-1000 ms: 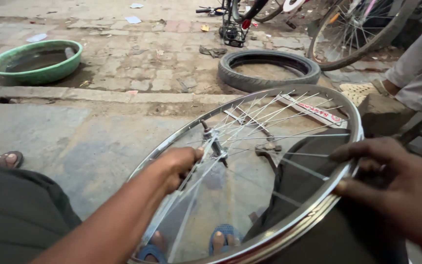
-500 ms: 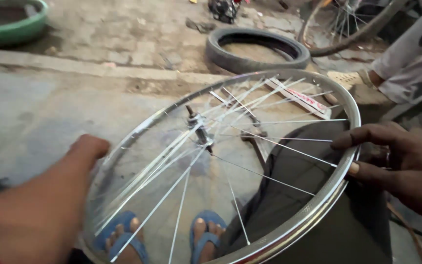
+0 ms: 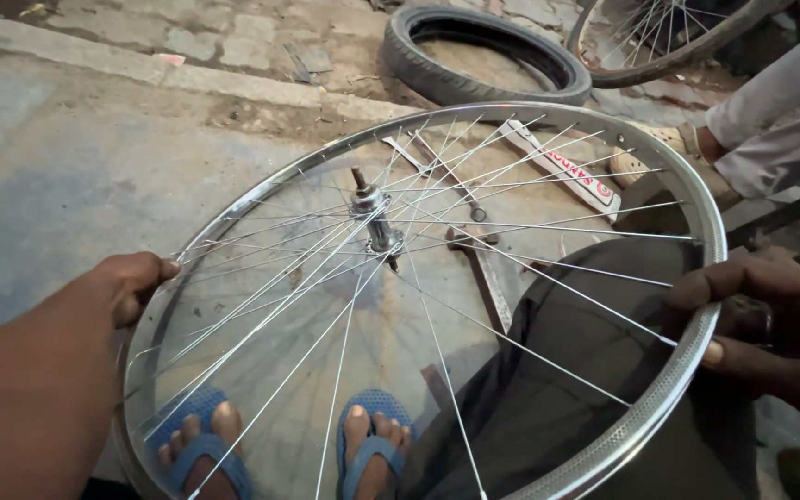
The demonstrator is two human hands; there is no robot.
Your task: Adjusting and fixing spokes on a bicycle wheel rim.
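A shiny steel bicycle wheel rim [image 3: 641, 139] with thin spokes and a centre hub [image 3: 374, 215] lies tilted across my lap. My left hand [image 3: 131, 282] grips the rim's left edge. On the right edge my right hand [image 3: 770, 319] holds the rim, thumb pressed to its dimpled outer face. My feet in blue sandals [image 3: 374, 444] show through the spokes.
A black tyre [image 3: 488, 56] lies on the stone ground at the back. Another spoked wheel [image 3: 668, 37] stands at top right. A long white packet [image 3: 562, 167] and hand tools [image 3: 474, 245] lie under the rim. Another person's light trouser leg [image 3: 780, 120] is at right.
My left hand slid from the spokes near the hub out to the rim's left edge. The view dropped, so my sandalled feet came into sight. My right hand stayed on the rim.
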